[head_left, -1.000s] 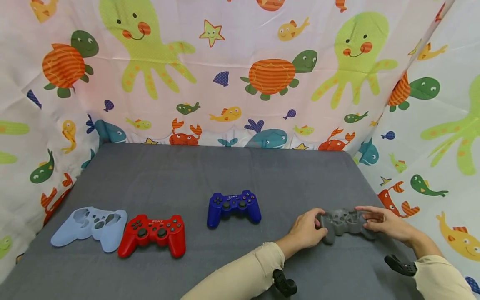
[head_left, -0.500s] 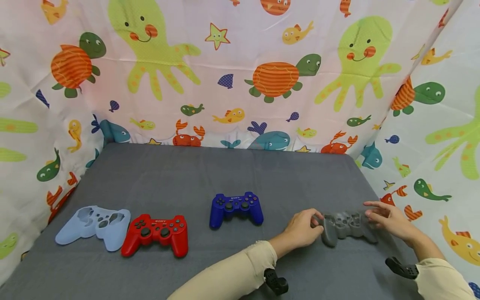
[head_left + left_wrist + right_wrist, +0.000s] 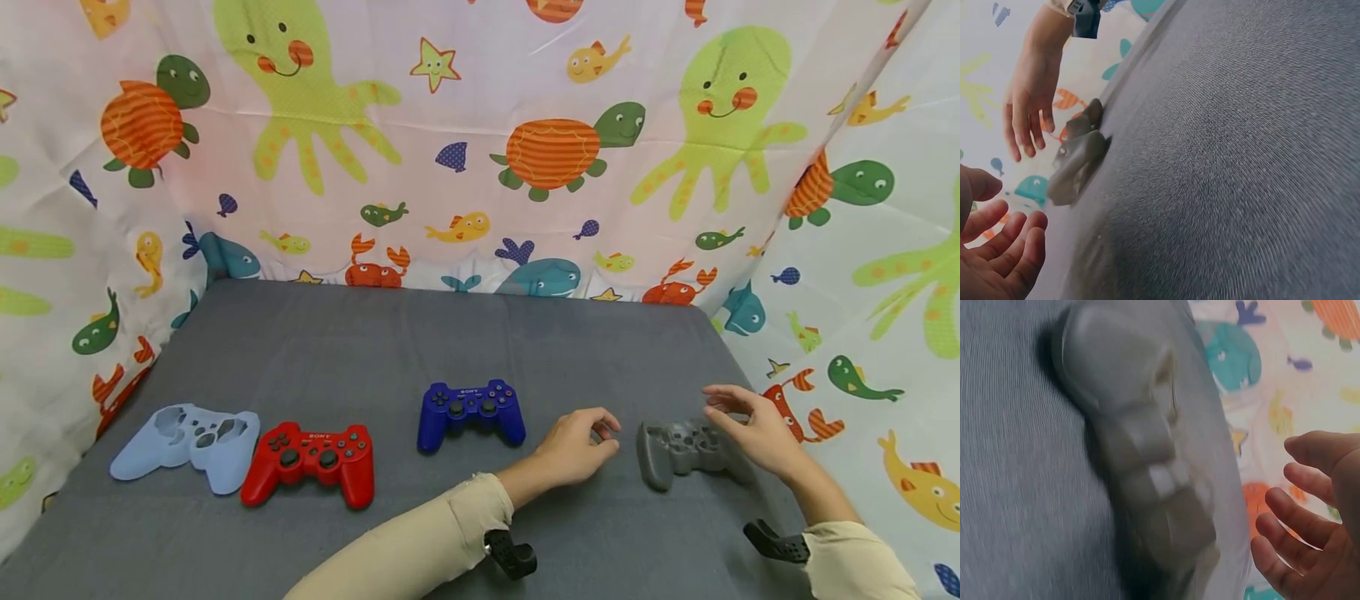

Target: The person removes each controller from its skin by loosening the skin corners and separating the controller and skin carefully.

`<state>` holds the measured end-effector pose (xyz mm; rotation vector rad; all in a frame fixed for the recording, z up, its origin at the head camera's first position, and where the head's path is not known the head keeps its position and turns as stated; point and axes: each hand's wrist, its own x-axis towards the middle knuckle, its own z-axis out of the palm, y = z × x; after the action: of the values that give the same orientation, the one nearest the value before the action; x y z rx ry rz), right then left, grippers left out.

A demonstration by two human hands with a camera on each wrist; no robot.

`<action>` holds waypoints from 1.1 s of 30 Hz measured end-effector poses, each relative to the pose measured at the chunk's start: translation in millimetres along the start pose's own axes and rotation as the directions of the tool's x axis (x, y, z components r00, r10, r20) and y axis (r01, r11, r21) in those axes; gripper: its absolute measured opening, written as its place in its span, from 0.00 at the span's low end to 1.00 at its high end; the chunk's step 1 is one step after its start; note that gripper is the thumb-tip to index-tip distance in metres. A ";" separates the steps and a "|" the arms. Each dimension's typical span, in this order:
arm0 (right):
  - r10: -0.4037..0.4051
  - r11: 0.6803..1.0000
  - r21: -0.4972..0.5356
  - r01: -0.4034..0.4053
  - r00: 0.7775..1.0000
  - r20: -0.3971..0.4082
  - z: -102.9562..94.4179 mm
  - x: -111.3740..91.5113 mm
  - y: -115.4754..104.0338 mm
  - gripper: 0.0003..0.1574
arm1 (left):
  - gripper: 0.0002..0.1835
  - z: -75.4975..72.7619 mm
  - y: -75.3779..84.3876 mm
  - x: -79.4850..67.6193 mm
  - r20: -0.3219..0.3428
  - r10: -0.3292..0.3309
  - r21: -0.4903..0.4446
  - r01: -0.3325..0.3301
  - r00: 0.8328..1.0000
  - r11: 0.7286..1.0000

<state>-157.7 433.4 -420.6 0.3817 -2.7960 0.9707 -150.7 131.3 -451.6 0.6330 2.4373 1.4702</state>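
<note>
A grey rubbery game controller cover (image 3: 688, 450) lies at the right of the table, its handles toward the person. My left hand (image 3: 573, 447) hovers to its left, fingers loosely bent around nothing. Over the cover's right end hangs my right hand (image 3: 761, 429), also holding nothing and overlapping that end in the head view. In the left wrist view the left hand's fingers (image 3: 1007, 259) are spread apart beside the cover (image 3: 1077, 165). The right wrist view shows the right hand (image 3: 1316, 519) with relaxed fingers, apart from the blurred grey cover (image 3: 1141, 462).
A blue controller (image 3: 471, 414) sits mid-table. Farther left, a red controller (image 3: 311, 462) overlaps the edge of a light blue controller cover (image 3: 187, 446). The grey cloth table (image 3: 450, 333) is bordered behind and at both sides by a sea-animal print curtain (image 3: 472, 75).
Both hands had fingers at the ends of the grey cover. They let go of it; the left hand drew away to the left, and the right hand lifted slightly and shifted left.
</note>
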 end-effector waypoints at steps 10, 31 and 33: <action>-0.052 0.999 -0.009 0.052 0.998 0.041 22.0 10.2 -36.6 0.19 | 0.09 -28.8 4.9 -25.8 0.104 0.040 -0.038 -0.036 0.994 0.999; -0.112 0.987 0.127 0.098 0.988 0.109 73.6 30.7 -87.0 0.19 | 0.08 -76.8 -15.3 -54.6 0.047 0.079 -0.002 -0.079 0.996 0.997; -0.119 0.986 0.134 0.103 0.987 0.112 78.4 31.6 -89.9 0.19 | 0.08 -81.2 -17.6 -57.8 0.045 0.075 -0.003 -0.075 0.996 0.997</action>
<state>-166.9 310.3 -421.6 0.6261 -2.7889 1.1398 -136.8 33.3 -430.4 0.7566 2.4026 1.4683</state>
